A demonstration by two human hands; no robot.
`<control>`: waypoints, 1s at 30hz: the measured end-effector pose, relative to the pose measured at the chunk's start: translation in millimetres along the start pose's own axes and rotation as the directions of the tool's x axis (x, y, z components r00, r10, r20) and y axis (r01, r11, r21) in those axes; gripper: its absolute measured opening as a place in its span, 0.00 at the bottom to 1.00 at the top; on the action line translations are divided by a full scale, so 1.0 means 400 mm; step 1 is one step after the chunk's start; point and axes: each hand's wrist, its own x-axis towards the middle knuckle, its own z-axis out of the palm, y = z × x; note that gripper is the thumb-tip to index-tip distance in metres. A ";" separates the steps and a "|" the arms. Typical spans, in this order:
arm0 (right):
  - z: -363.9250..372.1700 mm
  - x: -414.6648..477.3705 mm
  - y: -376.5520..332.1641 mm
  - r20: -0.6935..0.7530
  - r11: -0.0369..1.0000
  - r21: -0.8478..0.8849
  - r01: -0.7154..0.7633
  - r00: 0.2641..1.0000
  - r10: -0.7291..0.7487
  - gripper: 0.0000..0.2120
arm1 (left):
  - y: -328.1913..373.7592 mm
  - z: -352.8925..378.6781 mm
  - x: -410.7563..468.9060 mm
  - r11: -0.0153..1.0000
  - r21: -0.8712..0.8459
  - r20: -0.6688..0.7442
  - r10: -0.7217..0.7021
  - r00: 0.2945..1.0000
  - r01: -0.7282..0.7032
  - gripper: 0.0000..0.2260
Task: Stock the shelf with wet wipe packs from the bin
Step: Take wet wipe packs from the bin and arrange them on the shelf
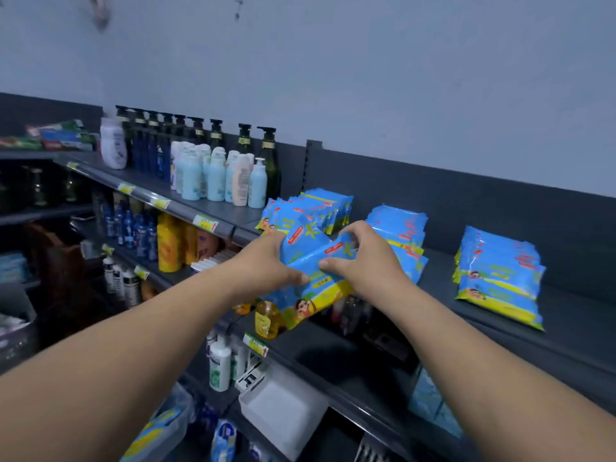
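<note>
Blue-and-yellow film is showing between both hands: a bundle of wet wipe packs (pixel 313 271) is hanging just above the near edge of the top shelf (pixel 573 311), in front of the gap between the left stack (pixel 310 208) and the middle stack (pixel 400 228). The left hand (pixel 266 261) is gripping the bundle's left side with curled fingers, and the right hand (pixel 363 258) is clamping its right side, thumb near, fingers curled over the far edge.

The packs are lying fanned and askew in the grip, so squaring them is probably worth doing before they are set down; the glossy wrap is likely slippery, and a loose top pack could be sliding off. Keeping both hands pressing inward and lowering the bundle flat, printed faces up like the right stack (pixel 500 278), should be giving a tidy pile. The left stack is leaning, so nudging it is a risk.
</note>
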 end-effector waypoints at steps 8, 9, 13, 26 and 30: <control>-0.176 0.024 0.129 -0.086 0.873 0.441 -0.208 0.958 0.272 0.46 | 0.176 0.178 0.114 0.938 -0.345 -0.127 -0.021 0.992 -0.025 0.08; -0.198 0.021 0.150 -0.012 0.817 0.513 -0.262 0.950 0.312 0.43 | 0.202 0.209 0.124 0.911 -0.412 -0.129 -0.034 0.991 -0.022 0.05; -0.266 0.009 0.225 0.286 0.599 0.696 -0.397 0.918 0.275 0.09 | 0.288 0.344 0.165 0.787 -0.617 -0.069 -0.060 0.996 0.004 0.05; -0.560 -0.012 0.488 0.160 0.837 0.402 -0.371 0.928 0.335 0.11 | 0.373 0.506 0.266 0.945 -0.312 0.162 -0.050 0.986 0.099 0.13; -0.586 -0.019 0.517 0.153 0.869 0.322 -0.375 0.927 0.344 0.11 | 0.355 0.575 0.272 0.999 -0.027 0.272 -0.033 0.962 0.042 0.08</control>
